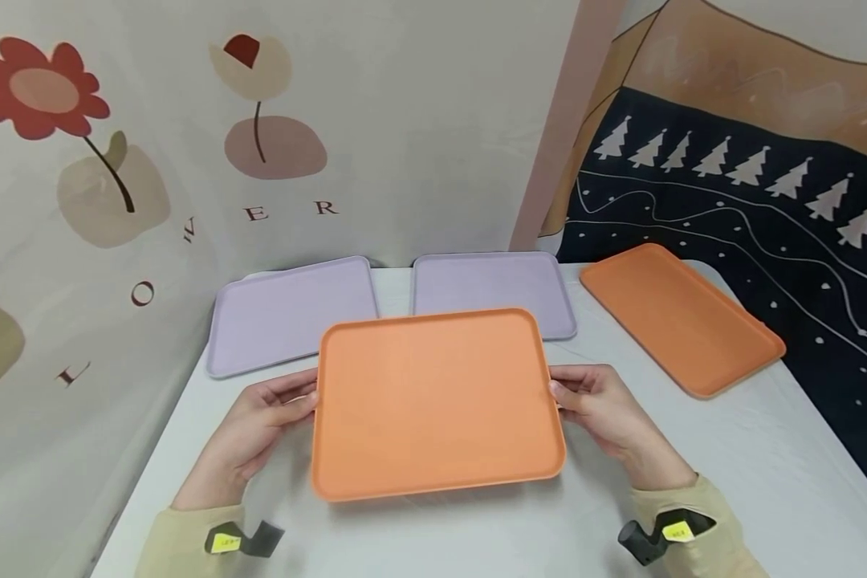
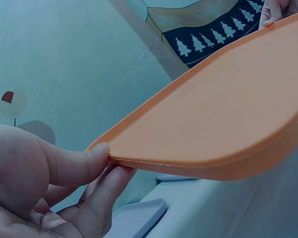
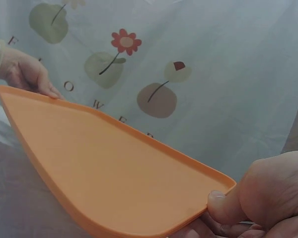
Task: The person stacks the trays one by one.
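Note:
An orange rectangular tray (image 1: 439,401) with a low rim is held up over the table by both hands. My left hand (image 1: 260,425) pinches its left short edge; in the left wrist view the thumb (image 2: 97,161) lies on the rim with fingers beneath. On the opposite short edge, my right hand (image 1: 614,413) grips in the same way, thumb on top in the right wrist view. The held tray's far edge overlaps two lilac trays behind it, the left lilac tray (image 1: 289,317) and the right lilac tray (image 1: 487,281), partly hiding them.
A second orange tray (image 1: 682,317) lies at an angle at the back right of the white-covered table (image 1: 737,482). A flower-printed cloth (image 1: 419,144) hangs behind and to the left. A dark cloth with white trees (image 1: 701,193) hangs on the right.

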`<state>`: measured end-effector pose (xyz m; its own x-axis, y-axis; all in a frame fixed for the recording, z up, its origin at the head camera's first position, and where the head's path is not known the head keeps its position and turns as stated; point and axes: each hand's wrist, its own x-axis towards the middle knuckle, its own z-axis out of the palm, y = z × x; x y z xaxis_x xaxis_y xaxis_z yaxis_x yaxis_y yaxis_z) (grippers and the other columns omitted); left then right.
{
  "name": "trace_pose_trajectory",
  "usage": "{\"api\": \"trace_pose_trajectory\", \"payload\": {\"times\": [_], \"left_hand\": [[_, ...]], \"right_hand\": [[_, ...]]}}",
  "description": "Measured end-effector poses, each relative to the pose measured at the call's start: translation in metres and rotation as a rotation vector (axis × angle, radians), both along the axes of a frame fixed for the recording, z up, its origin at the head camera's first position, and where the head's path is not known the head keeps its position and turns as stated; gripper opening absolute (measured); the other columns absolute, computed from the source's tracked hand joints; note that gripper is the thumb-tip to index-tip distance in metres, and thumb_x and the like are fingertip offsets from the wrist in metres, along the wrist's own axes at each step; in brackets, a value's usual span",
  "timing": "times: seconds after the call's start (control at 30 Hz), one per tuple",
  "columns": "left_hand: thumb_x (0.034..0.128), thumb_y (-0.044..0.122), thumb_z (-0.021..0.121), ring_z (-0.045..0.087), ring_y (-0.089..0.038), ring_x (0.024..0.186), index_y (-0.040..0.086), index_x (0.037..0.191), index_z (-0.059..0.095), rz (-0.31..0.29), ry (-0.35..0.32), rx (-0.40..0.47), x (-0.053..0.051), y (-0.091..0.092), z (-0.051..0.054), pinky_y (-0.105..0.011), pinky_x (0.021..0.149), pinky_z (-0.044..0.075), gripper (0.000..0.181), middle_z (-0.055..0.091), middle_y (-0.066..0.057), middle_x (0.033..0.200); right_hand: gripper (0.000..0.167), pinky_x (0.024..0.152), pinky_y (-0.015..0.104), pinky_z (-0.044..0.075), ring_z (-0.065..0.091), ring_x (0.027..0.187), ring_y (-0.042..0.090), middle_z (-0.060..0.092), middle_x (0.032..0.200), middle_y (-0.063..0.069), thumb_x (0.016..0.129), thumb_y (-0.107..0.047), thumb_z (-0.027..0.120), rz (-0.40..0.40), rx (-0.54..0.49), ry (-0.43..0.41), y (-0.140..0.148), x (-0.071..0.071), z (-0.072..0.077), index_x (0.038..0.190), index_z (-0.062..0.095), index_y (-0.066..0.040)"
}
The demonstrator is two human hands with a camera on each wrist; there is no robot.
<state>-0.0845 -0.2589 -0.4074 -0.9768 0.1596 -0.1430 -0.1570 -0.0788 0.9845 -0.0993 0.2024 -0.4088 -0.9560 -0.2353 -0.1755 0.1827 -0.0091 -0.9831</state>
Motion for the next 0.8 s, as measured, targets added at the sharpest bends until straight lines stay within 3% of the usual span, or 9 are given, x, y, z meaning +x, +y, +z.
{"api": "trace_pose_trajectory", "payload": {"times": [0.8], "left_hand": [[0.0979, -0.011, 0.067, 0.074, -0.015, 0.102, -0.023, 0.143, 0.048, -0.016, -0.041, -0.028, -0.011, 0.038, 0.0, -0.035, 0.092, 0.063, 0.05, 0.075, -0.006, 0.115]], "right_hand": [[0.039, 0.069, 0.029, 0.065, 0.074, 0.087, 0.015, 0.077, 0.102, 0.007, 0.104, 0.005, 0.062, -0.051, 0.038, 0.05, 0.039, 0.012, 0.0, 0.135, 0.052, 0.026]]}}
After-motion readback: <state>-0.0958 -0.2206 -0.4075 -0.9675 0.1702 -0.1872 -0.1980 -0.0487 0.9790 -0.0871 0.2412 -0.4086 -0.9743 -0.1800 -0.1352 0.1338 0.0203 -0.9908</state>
